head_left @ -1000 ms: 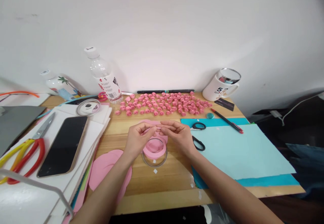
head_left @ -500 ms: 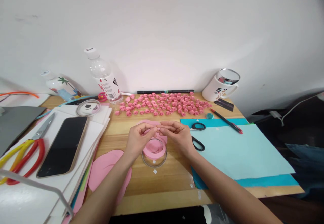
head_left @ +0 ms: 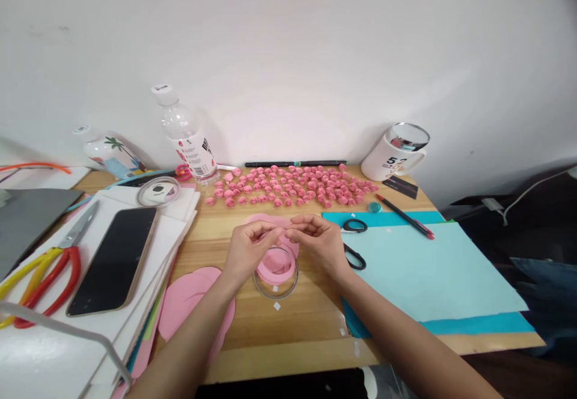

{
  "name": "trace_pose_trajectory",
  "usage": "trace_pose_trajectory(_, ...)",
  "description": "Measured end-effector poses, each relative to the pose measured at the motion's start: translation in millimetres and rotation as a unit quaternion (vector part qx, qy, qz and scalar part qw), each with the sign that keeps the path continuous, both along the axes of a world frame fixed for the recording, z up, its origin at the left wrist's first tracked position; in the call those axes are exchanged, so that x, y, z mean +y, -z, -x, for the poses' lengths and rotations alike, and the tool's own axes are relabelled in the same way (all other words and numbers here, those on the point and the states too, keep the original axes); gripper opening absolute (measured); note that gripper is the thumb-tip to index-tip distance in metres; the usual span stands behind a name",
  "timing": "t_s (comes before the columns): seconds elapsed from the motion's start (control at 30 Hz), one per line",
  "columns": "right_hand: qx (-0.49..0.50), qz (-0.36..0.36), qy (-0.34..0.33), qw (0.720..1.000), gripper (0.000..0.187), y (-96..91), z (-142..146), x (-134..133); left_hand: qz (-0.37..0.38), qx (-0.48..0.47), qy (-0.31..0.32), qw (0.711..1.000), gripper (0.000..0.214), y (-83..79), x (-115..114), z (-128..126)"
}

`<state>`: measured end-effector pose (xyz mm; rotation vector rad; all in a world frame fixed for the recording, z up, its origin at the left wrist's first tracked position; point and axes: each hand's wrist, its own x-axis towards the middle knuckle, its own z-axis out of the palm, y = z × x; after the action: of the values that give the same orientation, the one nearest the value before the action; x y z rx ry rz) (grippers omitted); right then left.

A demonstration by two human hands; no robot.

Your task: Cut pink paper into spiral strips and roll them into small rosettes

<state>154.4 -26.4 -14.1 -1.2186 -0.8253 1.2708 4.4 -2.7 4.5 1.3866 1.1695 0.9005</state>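
Note:
My left hand and my right hand meet over the middle of the wooden table. Both pinch a thin pink paper strip between their fingertips. Just below the hands sits a clear tape roll with pink paper curled inside it. A pink paper sheet lies under my left forearm. Behind the hands, many small pink rolled paper roses are spread in rows.
Black scissors lie on light blue paper at right, beside a red pen and a white mug. At left a phone, red-handled scissors, a tape roll and two bottles.
The hands barely moved; the fingers shifted slightly on the pink strip.

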Motion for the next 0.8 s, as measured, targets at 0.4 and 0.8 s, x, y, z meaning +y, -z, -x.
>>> trace_pose_trajectory(0.4,0.008,-0.045,-0.039,0.998,0.015,3.0,0.8,1.4,-0.018,0.016,0.041,0.999,0.018,-2.4,-0.3,0.4)
trace_pose_trajectory(0.8,0.018,-0.014,-0.061,0.998,0.012,-0.7,-1.1,2.4,-0.018,0.029,0.0,0.999,0.018,-5.7,0.5,0.1)
